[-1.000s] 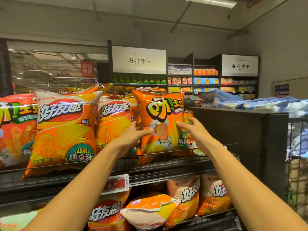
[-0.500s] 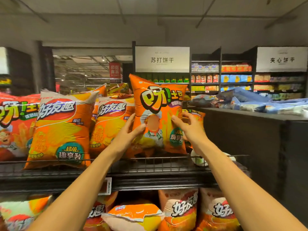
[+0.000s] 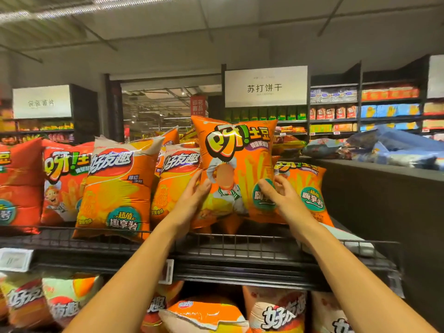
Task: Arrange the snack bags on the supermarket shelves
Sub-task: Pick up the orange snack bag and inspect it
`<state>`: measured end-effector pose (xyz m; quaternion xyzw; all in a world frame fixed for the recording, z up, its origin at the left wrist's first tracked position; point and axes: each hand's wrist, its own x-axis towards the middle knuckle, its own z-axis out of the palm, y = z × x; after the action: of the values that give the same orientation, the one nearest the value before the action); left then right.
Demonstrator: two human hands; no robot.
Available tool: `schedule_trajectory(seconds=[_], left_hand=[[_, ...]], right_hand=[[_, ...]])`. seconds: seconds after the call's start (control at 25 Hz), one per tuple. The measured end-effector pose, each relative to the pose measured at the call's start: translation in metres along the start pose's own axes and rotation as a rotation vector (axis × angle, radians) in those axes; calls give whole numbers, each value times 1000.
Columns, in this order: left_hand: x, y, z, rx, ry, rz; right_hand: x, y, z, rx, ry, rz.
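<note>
An orange fries snack bag [image 3: 236, 164] stands upright just above the top wire shelf [image 3: 240, 243], held between both hands. My left hand [image 3: 192, 200] grips its lower left edge, thumb on the front. My right hand [image 3: 280, 197] pinches its lower right edge, thumb on the front and fingers behind. A matching orange bag [image 3: 310, 188] stands right behind it on the right. To the left stand two yellow-orange chip bags [image 3: 117, 188] [image 3: 173, 179] and red fries bags [image 3: 62, 183].
The lower shelf holds several more chip bags [image 3: 209, 313]. A black side panel [image 3: 384, 212] closes the shelf on the right, with blue bags [image 3: 394, 147] piled on top. Price tags [image 3: 14, 259] hang on the shelf front. Distant aisles stand behind.
The orange bag has risen and shifted right, standing more upright. My view has swung left, showing more red bags. Both hands stay on the bag's lower edges.
</note>
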<state>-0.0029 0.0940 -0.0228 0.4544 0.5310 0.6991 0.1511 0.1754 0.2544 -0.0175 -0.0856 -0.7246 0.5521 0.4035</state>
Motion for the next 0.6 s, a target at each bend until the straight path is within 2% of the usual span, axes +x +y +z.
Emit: schedule_trajectory(seconds=[0.08,0.2,0.32,0.48,0.6], left_hand=[[0,-1,-2,-10,10,5],[0,-2,-5,-11,0,30],[-2,-1,-5,2,-23,-12],[-3,1,-5,-54,-171,-61],[-6,3,-2,-91,-125,-20]], right_hand=[[-2,0,0,-5,-72,72],[-3,0,-3,34,-145,62],[-3,3,-2,49,-98,29],[0,1,1,103,29,62],[-3,-1,3,45,66,75]])
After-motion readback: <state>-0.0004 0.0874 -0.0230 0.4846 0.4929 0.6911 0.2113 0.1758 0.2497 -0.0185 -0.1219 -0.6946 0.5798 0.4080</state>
